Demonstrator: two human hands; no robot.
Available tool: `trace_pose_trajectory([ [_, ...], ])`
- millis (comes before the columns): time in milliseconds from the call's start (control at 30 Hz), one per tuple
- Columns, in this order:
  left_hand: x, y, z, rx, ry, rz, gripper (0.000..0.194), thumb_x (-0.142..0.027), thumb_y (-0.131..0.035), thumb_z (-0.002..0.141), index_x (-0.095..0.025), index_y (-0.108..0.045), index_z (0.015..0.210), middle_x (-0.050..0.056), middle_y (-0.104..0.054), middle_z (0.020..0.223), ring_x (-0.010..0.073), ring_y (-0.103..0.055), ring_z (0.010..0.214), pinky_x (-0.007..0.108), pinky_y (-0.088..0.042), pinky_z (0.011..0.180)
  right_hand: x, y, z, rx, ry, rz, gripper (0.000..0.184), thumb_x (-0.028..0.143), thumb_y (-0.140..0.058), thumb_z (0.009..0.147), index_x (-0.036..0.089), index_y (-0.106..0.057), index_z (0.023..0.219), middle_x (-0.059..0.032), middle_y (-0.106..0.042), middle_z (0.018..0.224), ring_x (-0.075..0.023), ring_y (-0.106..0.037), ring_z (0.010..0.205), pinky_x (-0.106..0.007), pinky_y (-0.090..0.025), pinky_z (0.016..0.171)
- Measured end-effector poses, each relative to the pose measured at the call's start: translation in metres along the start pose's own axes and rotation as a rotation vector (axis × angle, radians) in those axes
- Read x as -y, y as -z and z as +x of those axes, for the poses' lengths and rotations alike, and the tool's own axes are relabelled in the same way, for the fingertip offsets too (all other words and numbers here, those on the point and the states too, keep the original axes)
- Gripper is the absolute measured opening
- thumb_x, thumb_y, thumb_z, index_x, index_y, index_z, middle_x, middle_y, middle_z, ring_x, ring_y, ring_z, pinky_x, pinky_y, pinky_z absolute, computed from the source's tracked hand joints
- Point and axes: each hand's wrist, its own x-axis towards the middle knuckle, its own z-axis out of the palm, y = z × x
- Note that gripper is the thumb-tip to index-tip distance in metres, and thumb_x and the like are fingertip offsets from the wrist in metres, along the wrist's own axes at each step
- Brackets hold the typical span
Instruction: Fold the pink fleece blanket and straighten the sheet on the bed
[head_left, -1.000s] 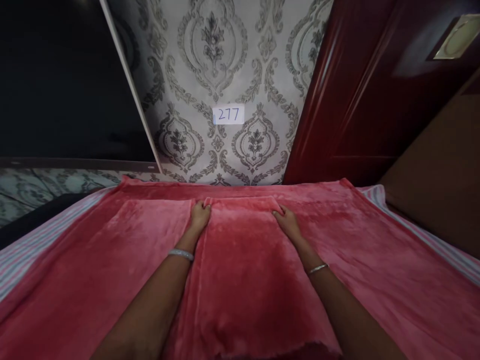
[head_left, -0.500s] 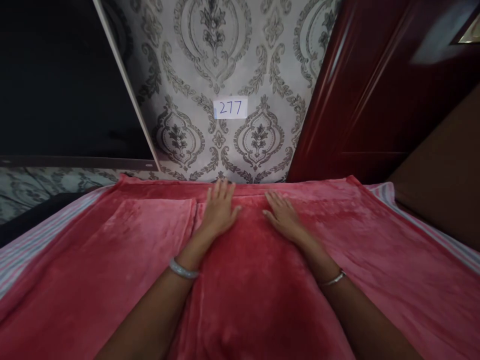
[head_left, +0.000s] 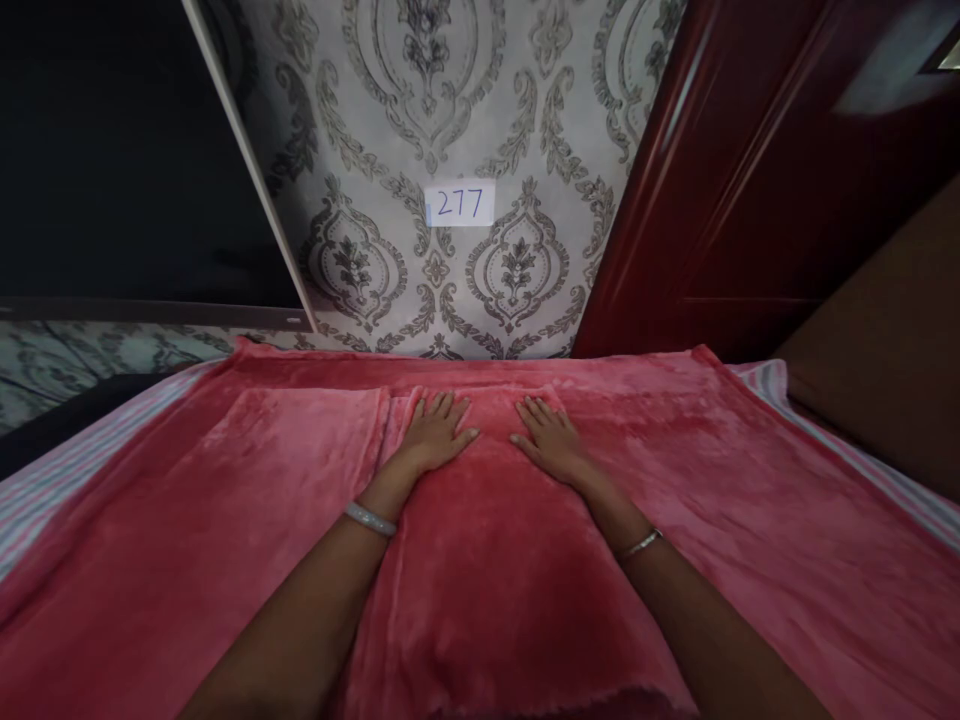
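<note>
A plush red blanket (head_left: pixel 225 520) lies spread over the bed, with a folded strip (head_left: pixel 495 560) of it running down the middle toward me. My left hand (head_left: pixel 433 436) rests flat on the far end of that strip, fingers stretched out. My right hand (head_left: pixel 550 440) lies flat beside it, also open, palm down. Both hands press on the fabric and hold nothing. Each wrist carries a thin bangle.
A striped sheet (head_left: pixel 60 480) shows under the blanket at both sides. Patterned wallpaper with a paper label reading 277 (head_left: pixel 459 204) is straight ahead. A dark screen (head_left: pixel 112 160) hangs at left, and a red-brown wooden door (head_left: pixel 750 180) stands at right.
A second ago my hands gripped the strip's far corners, wide apart. They have since opened, moved closer together, and now lie flat, slightly nearer to me than half a second ago.
</note>
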Motion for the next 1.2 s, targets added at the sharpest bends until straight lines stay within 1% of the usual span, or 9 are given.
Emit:
trace_pose_trajectory([
  [200, 0.003, -0.004, 0.003, -0.016, -0.003, -0.065, 0.070, -0.061, -0.050, 0.093, -0.023, -0.047, 0.152, 0.015, -0.036, 0.163, 0.0349, -0.025, 0.154, 0.057, -0.005, 0.125, 0.002, 0.004, 0.000, 0.032, -0.014, 0.024, 0.067, 0.055, -0.039, 0.102, 0.018, -0.036, 0.158, -0.0138, -0.028, 0.165, -0.0294, -0.021, 0.155, -0.056, -0.019, 0.124],
  [367, -0.005, 0.003, 0.006, 0.005, 0.021, -0.115, 0.067, -0.051, -0.055, 0.092, -0.020, -0.047, 0.151, 0.018, -0.035, 0.163, 0.0358, -0.024, 0.154, 0.059, -0.004, 0.124, 0.004, 0.024, -0.004, 0.114, -0.050, 0.117, 0.065, 0.048, -0.047, 0.101, 0.018, -0.039, 0.158, -0.0112, -0.027, 0.166, -0.0297, -0.018, 0.155, -0.053, -0.017, 0.125],
  [500, -0.011, 0.023, -0.001, 0.035, -0.030, -0.186, 0.054, -0.037, -0.064, 0.086, -0.015, -0.061, 0.135, 0.020, -0.050, 0.152, 0.0374, -0.035, 0.149, 0.056, -0.017, 0.123, -0.008, 0.048, -0.042, 0.138, 0.049, 0.308, 0.059, 0.049, -0.044, 0.101, 0.020, -0.048, 0.152, -0.0078, -0.040, 0.160, -0.0289, -0.031, 0.151, -0.051, -0.023, 0.125],
  [567, -0.013, 0.036, -0.020, 0.037, -0.125, -0.251, 0.040, -0.029, -0.068, 0.080, -0.017, -0.071, 0.119, 0.017, -0.064, 0.135, 0.0355, -0.050, 0.137, 0.051, -0.028, 0.121, -0.012, 0.058, -0.081, 0.056, 0.049, 0.383, 0.062, 0.054, -0.044, 0.100, 0.019, -0.051, 0.150, -0.0079, -0.047, 0.156, -0.0301, -0.039, 0.147, -0.050, -0.027, 0.124],
  [667, -0.018, 0.054, -0.073, 0.050, -0.281, -0.281, 0.033, -0.018, -0.060, 0.081, -0.023, -0.075, 0.110, 0.010, -0.072, 0.119, 0.0293, -0.063, 0.120, 0.045, -0.042, 0.113, -0.012, 0.068, -0.154, -0.101, 0.001, 0.473, 0.062, 0.058, -0.044, 0.099, 0.020, -0.056, 0.147, -0.0086, -0.054, 0.151, -0.0304, -0.049, 0.140, -0.049, -0.035, 0.121],
  [767, -0.025, 0.067, -0.142, 0.065, -0.420, -0.223, 0.052, -0.009, -0.049, 0.081, -0.027, -0.069, 0.126, 0.005, -0.068, 0.132, 0.0239, -0.061, 0.126, 0.044, -0.044, 0.113, -0.002, 0.066, -0.222, -0.181, -0.033, 0.548, 0.056, 0.057, -0.046, 0.100, 0.025, -0.058, 0.144, -0.0077, -0.058, 0.146, -0.0294, -0.054, 0.136, -0.050, -0.042, 0.116],
  [833, -0.028, 0.071, -0.181, 0.097, -0.464, -0.135, 0.060, -0.005, -0.047, 0.080, -0.026, -0.064, 0.134, 0.005, -0.061, 0.143, 0.0231, -0.056, 0.134, 0.044, -0.043, 0.114, 0.008, 0.058, -0.253, -0.211, -0.021, 0.575, 0.054, 0.054, -0.051, 0.100, 0.027, -0.055, 0.146, -0.0079, -0.055, 0.149, -0.0288, -0.051, 0.138, -0.050, -0.043, 0.115],
  [967, -0.027, 0.069, -0.220, 0.159, -0.487, -0.007, 0.068, -0.001, -0.048, 0.079, -0.024, -0.056, 0.143, 0.008, -0.049, 0.157, 0.0240, -0.042, 0.147, 0.046, -0.038, 0.119, 0.024, 0.037, -0.275, -0.273, 0.062, 0.601, 0.064, 0.051, -0.059, 0.097, 0.028, -0.044, 0.154, -0.0103, -0.045, 0.158, -0.0292, -0.044, 0.144, -0.051, -0.041, 0.116],
  [1200, -0.022, 0.068, -0.228, 0.240, -0.510, -0.038, 0.080, 0.000, -0.051, 0.075, -0.027, -0.048, 0.150, 0.006, -0.034, 0.165, 0.0234, -0.030, 0.153, 0.048, -0.034, 0.122, 0.031, 0.026, -0.266, -0.324, -0.006, 0.530, 0.062, 0.046, -0.055, 0.098, 0.025, -0.042, 0.155, -0.0113, -0.049, 0.154, -0.0283, -0.048, 0.141, -0.050, -0.041, 0.117],
])
